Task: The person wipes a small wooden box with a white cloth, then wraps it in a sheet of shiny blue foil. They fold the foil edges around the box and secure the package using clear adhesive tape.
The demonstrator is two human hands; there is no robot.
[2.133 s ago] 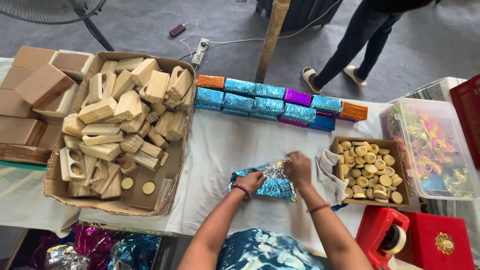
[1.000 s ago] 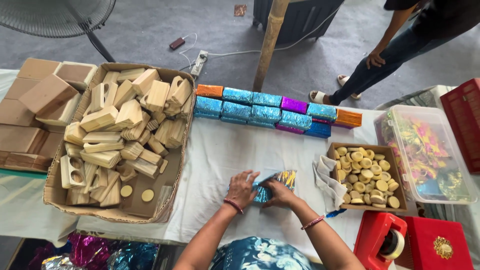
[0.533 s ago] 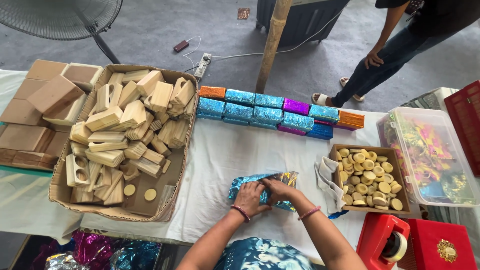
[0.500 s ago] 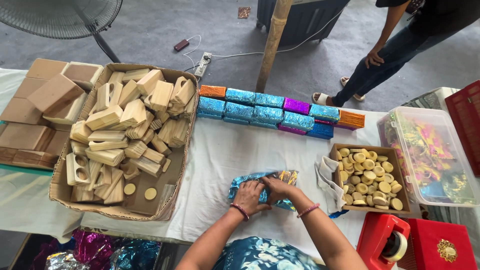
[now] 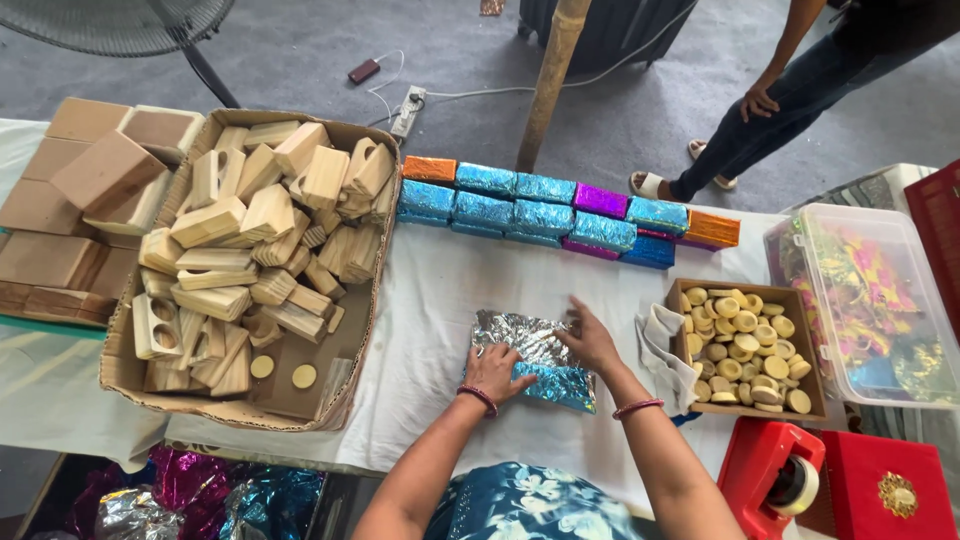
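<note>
Since half a second ago the foil sheet point(image 5: 535, 358) shows more silver underside and lies flatter; we read that as the wrap being pressed down around a block, still unsealed; our left hand point(image 5: 497, 370) lies flat on its near-left corner, our right hand point(image 5: 590, 340) spreads fingers on its far-right edge; neither grips. Beyond the fingers, bare cloth point(image 5: 450, 290) up to the wrapped blocks point(image 5: 545, 205); right of the right hand, the box of wooden discs point(image 5: 745, 345) crowds close; left, the carton of wooden pieces point(image 5: 250, 260).
</note>
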